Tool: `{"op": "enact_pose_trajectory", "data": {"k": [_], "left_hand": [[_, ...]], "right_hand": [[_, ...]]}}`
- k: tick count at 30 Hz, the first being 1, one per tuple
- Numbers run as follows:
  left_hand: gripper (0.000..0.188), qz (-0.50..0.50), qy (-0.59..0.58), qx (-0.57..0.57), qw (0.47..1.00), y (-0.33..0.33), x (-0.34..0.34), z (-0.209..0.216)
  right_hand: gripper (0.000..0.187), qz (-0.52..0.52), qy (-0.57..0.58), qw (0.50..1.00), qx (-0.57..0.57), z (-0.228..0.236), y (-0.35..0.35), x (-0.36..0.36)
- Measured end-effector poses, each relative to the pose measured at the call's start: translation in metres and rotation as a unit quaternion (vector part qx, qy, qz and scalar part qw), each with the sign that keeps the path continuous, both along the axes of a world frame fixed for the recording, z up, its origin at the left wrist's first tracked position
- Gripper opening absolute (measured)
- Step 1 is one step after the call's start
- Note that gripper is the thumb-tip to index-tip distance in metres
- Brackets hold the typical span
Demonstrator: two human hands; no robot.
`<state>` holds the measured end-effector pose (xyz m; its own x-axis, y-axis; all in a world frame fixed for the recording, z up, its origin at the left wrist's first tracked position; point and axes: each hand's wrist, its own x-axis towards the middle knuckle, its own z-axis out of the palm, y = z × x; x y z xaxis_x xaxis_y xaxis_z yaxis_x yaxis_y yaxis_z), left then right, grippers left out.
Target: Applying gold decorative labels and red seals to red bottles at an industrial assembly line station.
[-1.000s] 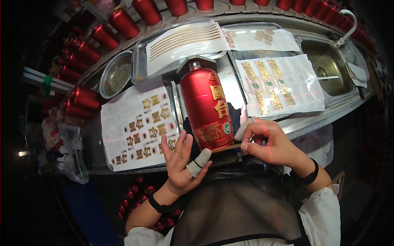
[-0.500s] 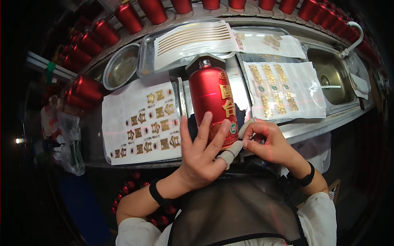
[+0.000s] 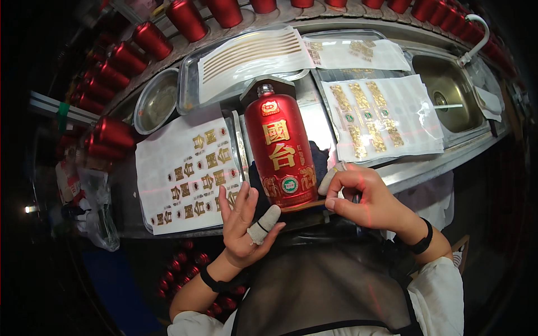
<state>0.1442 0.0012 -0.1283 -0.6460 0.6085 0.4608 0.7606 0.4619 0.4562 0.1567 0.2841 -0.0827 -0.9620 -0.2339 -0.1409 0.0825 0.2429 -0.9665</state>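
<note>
A red bottle (image 3: 286, 148) with raised gold characters and a green round emblem lies tilted on a holder in front of me, its clear neck pointing away. My left hand (image 3: 246, 227) is open beside the bottle's lower left end, fingers spread, a pale cloth cot on one finger. My right hand (image 3: 361, 196) is closed in a pinch at the lower right, also with a cloth-covered finger; what it pinches is hidden. A thin brownish strip (image 3: 311, 206) runs along the bottle's base toward those fingertips. Dark cloth (image 3: 320, 159) lies under the bottle.
Sheets of gold stickers lie left (image 3: 182, 173) and right (image 3: 384, 120). Behind are a tray with a sheet of gold strips (image 3: 252, 53) and a metal bowl (image 3: 157, 101). A sink (image 3: 445, 92) is at right; red bottles (image 3: 188, 19) line the back.
The bottle has turned so its gold front faces up toward me. My left hand has let go and moved down and left. The right hand stays by the base, and the view has shifted slightly.
</note>
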Motion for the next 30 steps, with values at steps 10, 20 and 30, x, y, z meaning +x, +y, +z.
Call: {"op": "enact_pose_trajectory", "data": {"k": [10, 20, 30], "left_hand": [[0.041, -0.009, 0.100, -0.039, 0.994, 0.022, -0.009, 0.016], [0.071, 0.011, 0.050, 0.006, 0.999, 0.049, -0.022, 0.017], [0.045, -0.002, -0.006, -0.004, 1.000, -0.001, -0.002, 0.001]], "right_hand": [[0.012, -0.007, -0.016, 1.000, -0.008, -0.013, -0.001, -0.002], [0.012, 0.009, -0.037, 0.999, -0.006, -0.015, -0.008, -0.001], [0.010, 0.011, 0.011, 1.000, 0.009, 0.001, 0.000, 0.000]]}}
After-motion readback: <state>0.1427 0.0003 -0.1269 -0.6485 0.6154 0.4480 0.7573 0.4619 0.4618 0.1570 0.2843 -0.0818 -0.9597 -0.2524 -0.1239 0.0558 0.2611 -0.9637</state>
